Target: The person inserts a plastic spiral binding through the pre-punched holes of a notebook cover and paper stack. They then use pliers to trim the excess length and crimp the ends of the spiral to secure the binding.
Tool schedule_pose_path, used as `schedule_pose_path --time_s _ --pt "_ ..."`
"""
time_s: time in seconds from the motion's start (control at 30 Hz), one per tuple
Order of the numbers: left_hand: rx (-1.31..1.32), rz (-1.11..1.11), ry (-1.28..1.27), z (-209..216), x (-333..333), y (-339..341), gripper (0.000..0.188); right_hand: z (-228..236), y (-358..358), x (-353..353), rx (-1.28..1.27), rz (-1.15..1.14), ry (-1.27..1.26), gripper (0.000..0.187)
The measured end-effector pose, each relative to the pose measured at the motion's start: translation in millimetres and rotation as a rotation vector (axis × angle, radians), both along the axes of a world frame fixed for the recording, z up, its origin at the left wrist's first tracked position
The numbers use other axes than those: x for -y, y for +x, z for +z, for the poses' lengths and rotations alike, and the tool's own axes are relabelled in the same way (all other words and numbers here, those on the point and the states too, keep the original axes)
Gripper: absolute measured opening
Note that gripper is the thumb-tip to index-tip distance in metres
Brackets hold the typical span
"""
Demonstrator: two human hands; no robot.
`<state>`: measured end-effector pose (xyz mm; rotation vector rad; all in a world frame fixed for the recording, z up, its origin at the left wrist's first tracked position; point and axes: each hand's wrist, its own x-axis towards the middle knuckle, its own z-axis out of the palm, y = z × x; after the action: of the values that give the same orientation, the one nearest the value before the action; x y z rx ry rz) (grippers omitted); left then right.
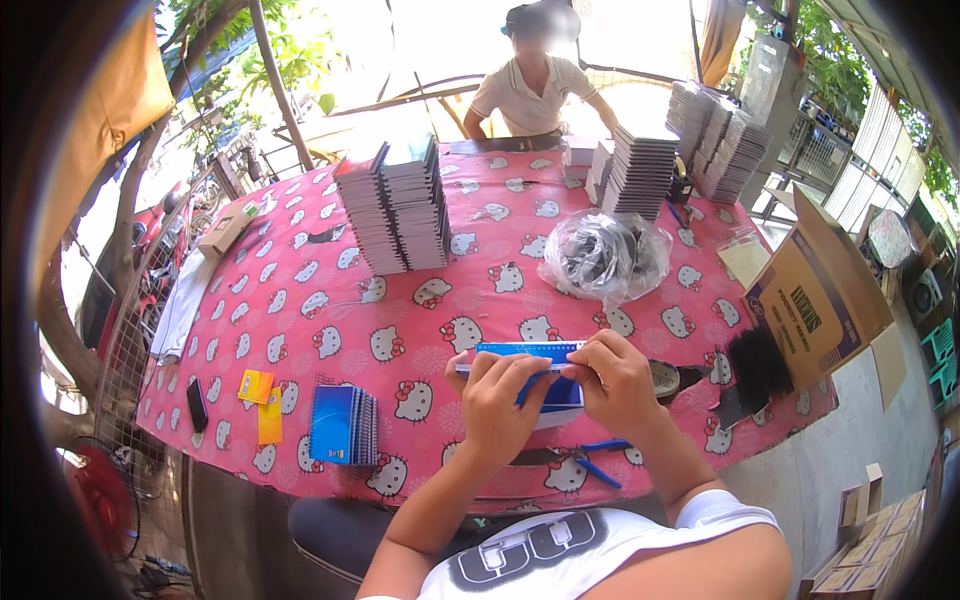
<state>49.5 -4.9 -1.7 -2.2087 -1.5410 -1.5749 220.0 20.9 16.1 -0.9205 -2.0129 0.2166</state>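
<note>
Near the table's front edge I hold a small blue-covered notepad (pixel 527 350) with a row of punched holes along its far edge. My left hand (pixel 500 400) is closed around its left side. At its right end, the fingers of my right hand (pixel 617 380) are pinched together on the edge; whether a wire is between them is hidden. Beneath my hands lies another blue pad with white pages (pixel 562 408). Pliers with blue handles (pixel 600 462) rest just in front of it. Left of my hands stands a stack of small blue spiral notebooks (pixel 342 425).
Tall notebook stacks (pixel 395 215) (pixel 640 170) stand farther back. A clear plastic bag of black items (pixel 605 255) lies beyond my hands. Black bindings (pixel 757 365) spill beside a cardboard box (pixel 825 300). A phone (pixel 197 404) and orange-yellow cards (pixel 268 415) lie left. A person (pixel 535 95) sits opposite.
</note>
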Motion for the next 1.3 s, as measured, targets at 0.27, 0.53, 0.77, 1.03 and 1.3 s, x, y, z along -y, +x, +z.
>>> schedule_pose_path --time_s 0.27,0.53,0.77,1.03,1.3 --pt "0.064 -0.077 0.052 8.7 -5.7 -13.3 0.019 -36.8 133.2 -51.4 0.13 -0.395 -0.448 0.023" --pt "-0.021 -0.043 -0.04 8.8 -20.4 -3.5 0.034 -176.9 177.2 -54.5 0.674 -0.625 -0.361 0.039" --pt "-0.035 -0.011 -0.019 1.4 -24.0 -4.9 0.038 -18.3 80.4 -106.9 -0.381 0.732 -0.613 0.039" --pt "0.027 0.001 0.011 11.1 -25.0 -10.0 0.043 -9.2 59.6 -121.3 -0.212 0.564 -0.606 0.031" --pt "0.487 -0.055 -0.266 -7.9 -12.1 -33.5 0.038 -17.6 32.6 -126.3 -0.027 0.248 -0.485 0.037"
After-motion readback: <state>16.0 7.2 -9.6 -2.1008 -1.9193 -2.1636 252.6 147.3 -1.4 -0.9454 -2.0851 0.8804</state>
